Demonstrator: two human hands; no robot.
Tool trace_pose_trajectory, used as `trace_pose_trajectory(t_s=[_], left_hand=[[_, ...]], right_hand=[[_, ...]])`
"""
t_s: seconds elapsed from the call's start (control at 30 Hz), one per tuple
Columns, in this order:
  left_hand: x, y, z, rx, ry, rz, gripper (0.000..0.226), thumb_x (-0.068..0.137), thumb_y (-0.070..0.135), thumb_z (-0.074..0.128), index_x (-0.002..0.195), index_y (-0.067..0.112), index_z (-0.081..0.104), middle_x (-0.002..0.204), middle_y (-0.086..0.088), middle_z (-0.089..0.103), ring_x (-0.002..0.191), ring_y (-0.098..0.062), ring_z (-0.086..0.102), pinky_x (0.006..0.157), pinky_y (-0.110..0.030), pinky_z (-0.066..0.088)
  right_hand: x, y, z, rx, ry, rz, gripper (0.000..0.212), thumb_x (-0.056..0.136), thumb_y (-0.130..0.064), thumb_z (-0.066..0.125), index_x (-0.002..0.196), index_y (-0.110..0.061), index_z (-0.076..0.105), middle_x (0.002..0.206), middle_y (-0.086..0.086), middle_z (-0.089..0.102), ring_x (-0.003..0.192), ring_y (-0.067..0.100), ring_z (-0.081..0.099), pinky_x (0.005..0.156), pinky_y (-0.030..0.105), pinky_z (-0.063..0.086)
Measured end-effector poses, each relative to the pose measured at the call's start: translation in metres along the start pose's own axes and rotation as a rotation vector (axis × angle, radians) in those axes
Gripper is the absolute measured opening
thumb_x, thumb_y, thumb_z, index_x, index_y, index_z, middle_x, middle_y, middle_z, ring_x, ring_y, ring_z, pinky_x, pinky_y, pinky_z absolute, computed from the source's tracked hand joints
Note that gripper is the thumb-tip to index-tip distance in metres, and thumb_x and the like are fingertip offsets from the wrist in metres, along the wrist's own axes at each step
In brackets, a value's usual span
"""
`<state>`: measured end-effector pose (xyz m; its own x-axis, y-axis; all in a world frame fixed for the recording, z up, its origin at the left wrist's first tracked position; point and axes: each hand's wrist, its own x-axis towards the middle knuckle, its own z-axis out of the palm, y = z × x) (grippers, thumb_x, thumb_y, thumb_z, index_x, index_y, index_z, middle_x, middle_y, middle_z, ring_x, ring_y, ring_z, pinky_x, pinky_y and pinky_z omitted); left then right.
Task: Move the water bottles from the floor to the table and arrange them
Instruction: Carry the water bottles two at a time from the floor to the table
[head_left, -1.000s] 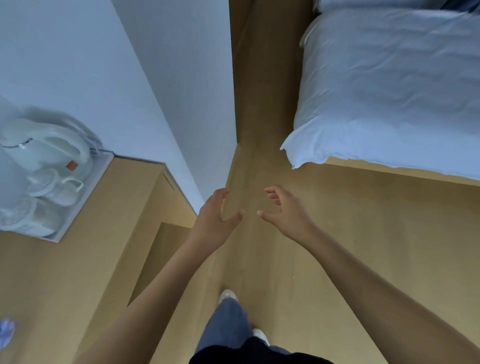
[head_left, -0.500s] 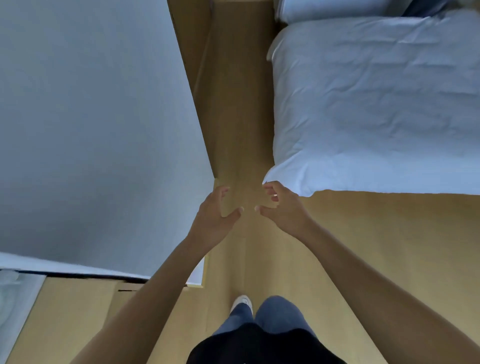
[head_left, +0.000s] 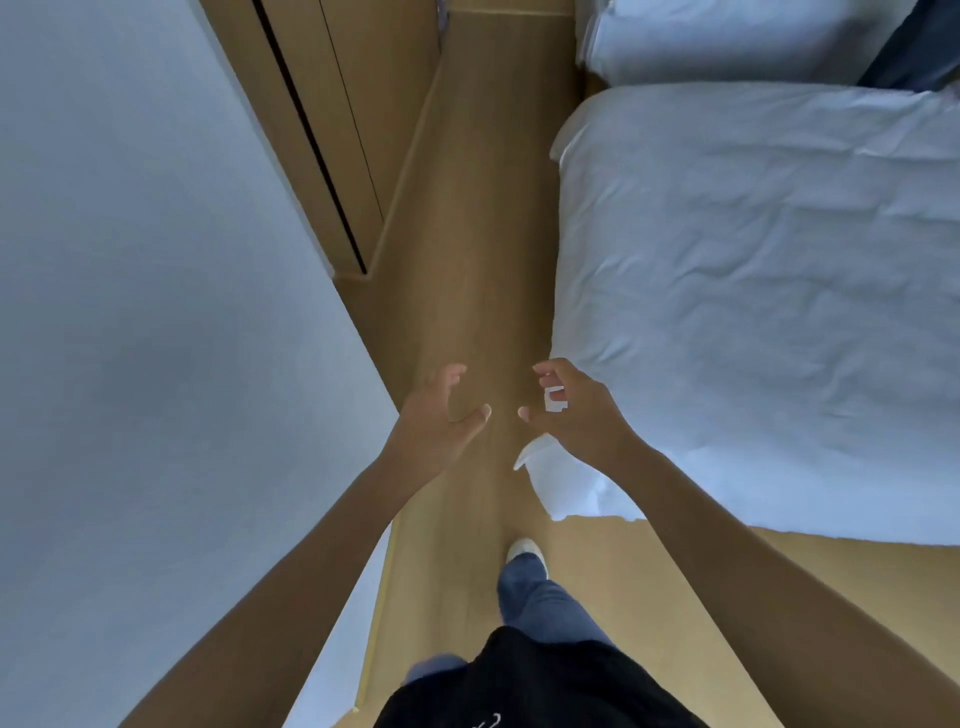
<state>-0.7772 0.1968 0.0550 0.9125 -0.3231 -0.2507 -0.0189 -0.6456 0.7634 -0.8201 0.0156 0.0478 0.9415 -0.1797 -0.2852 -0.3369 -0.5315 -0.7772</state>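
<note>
No water bottle and no table appear in the head view. My left hand (head_left: 436, 421) and my right hand (head_left: 576, 415) are held out in front of me at waist height, above the wooden floor (head_left: 483, 260). They face each other with a small gap between the thumbs. The fingers of both are loosely curled and hold nothing. My right hand hovers over the corner of the bed.
A white wall (head_left: 156, 312) runs along the left. A bed with a white duvet (head_left: 753, 286) fills the right, leaving a narrow floor aisle between. A wooden panel with a dark slot (head_left: 322, 145) stands at the far left. My jeans leg and white shoe (head_left: 524, 551) step forward below.
I have walked forward into the aisle. The table with the kettle tray has dropped out of view, and the bed corner now lies under my right hand. Both hands keep the same empty pose.
</note>
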Motion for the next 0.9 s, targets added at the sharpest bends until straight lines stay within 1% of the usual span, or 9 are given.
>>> trace_pose_trajectory(t_s=[0.2, 0.33, 0.47, 0.53, 0.63, 0.7, 0.77, 0.83, 0.9], left_hand=[[0.119, 0.044, -0.002, -0.014, 0.004, 0.010, 0.060, 0.090, 0.033, 0.063, 0.143, 0.019, 0.037, 0.146, 0.002, 0.043, 0.135, -0.012, 0.039, 0.103, -0.024, 0.032], [0.199, 0.057, -0.010, 0.017, 0.009, 0.016, 0.060, 0.091, 0.035, 0.063, 0.143, 0.019, 0.037, 0.146, 0.003, 0.044, 0.134, -0.012, 0.040, 0.101, -0.022, 0.030], [0.295, 0.064, -0.025, 0.023, -0.016, 0.021, 0.061, 0.091, 0.035, 0.062, 0.144, 0.019, 0.036, 0.146, 0.003, 0.044, 0.134, -0.012, 0.040, 0.102, -0.022, 0.029], [0.349, 0.068, -0.036, 0.018, -0.017, 0.020, 0.061, 0.091, 0.036, 0.062, 0.144, 0.021, 0.036, 0.146, 0.004, 0.043, 0.133, -0.011, 0.041, 0.101, -0.023, 0.030], [0.431, 0.073, -0.056, -0.011, -0.039, 0.001, 0.060, 0.091, 0.036, 0.061, 0.144, 0.022, 0.035, 0.146, 0.005, 0.042, 0.133, -0.009, 0.039, 0.100, -0.023, 0.030], [0.482, 0.080, -0.070, -0.014, -0.061, -0.010, 0.059, 0.091, 0.035, 0.062, 0.143, 0.020, 0.037, 0.145, 0.004, 0.042, 0.133, -0.010, 0.039, 0.100, -0.023, 0.030], [0.533, 0.089, -0.084, -0.024, -0.049, -0.005, 0.058, 0.090, 0.032, 0.064, 0.141, 0.018, 0.040, 0.143, 0.001, 0.045, 0.133, -0.013, 0.041, 0.103, -0.025, 0.032], [0.581, 0.099, -0.097, -0.035, -0.042, -0.009, 0.057, 0.090, 0.030, 0.064, 0.140, 0.018, 0.041, 0.142, 0.001, 0.046, 0.132, -0.013, 0.042, 0.103, -0.026, 0.033], [0.625, 0.109, -0.108, -0.037, -0.052, -0.003, 0.057, 0.090, 0.032, 0.063, 0.140, 0.019, 0.040, 0.143, 0.004, 0.045, 0.132, -0.010, 0.041, 0.102, -0.025, 0.032]], right_hand=[[0.118, -0.009, -0.064, -0.032, -0.028, -0.006, 0.057, 0.087, -0.029, 0.071, 0.137, -0.020, 0.044, 0.135, 0.002, 0.053, 0.121, 0.017, 0.052, 0.094, 0.024, 0.043], [0.198, -0.014, -0.087, -0.053, -0.046, 0.011, 0.057, 0.087, -0.032, 0.070, 0.137, -0.022, 0.043, 0.136, 0.000, 0.052, 0.122, 0.016, 0.051, 0.094, 0.023, 0.042], [0.292, -0.023, -0.104, -0.028, -0.064, 0.043, 0.058, 0.087, -0.032, 0.070, 0.138, -0.023, 0.042, 0.137, -0.002, 0.050, 0.125, 0.018, 0.050, 0.096, 0.026, 0.043], [0.345, -0.032, -0.113, -0.015, -0.059, 0.046, 0.059, 0.087, -0.029, 0.070, 0.139, -0.021, 0.042, 0.137, 0.001, 0.050, 0.124, 0.018, 0.050, 0.096, 0.026, 0.044], [0.426, -0.052, -0.127, -0.016, -0.046, 0.059, 0.059, 0.087, -0.027, 0.071, 0.139, -0.017, 0.043, 0.136, 0.003, 0.051, 0.117, 0.016, 0.051, 0.090, 0.025, 0.044], [0.475, -0.067, -0.140, -0.014, -0.028, 0.074, 0.059, 0.087, -0.026, 0.071, 0.138, -0.014, 0.045, 0.132, 0.005, 0.053, 0.116, 0.020, 0.053, 0.093, 0.030, 0.047], [0.522, -0.082, -0.153, -0.010, -0.014, 0.080, 0.058, 0.086, -0.026, 0.072, 0.136, -0.013, 0.046, 0.128, 0.005, 0.055, 0.114, 0.022, 0.054, 0.098, 0.036, 0.048], [0.566, -0.093, -0.166, -0.009, -0.012, 0.096, 0.055, 0.086, -0.026, 0.072, 0.133, -0.013, 0.048, 0.125, 0.005, 0.056, 0.112, 0.022, 0.055, 0.098, 0.040, 0.048], [0.608, -0.099, -0.180, -0.006, -0.005, 0.115, 0.050, 0.085, -0.025, 0.073, 0.127, -0.011, 0.050, 0.120, 0.007, 0.058, 0.109, 0.024, 0.056, 0.096, 0.043, 0.049]])
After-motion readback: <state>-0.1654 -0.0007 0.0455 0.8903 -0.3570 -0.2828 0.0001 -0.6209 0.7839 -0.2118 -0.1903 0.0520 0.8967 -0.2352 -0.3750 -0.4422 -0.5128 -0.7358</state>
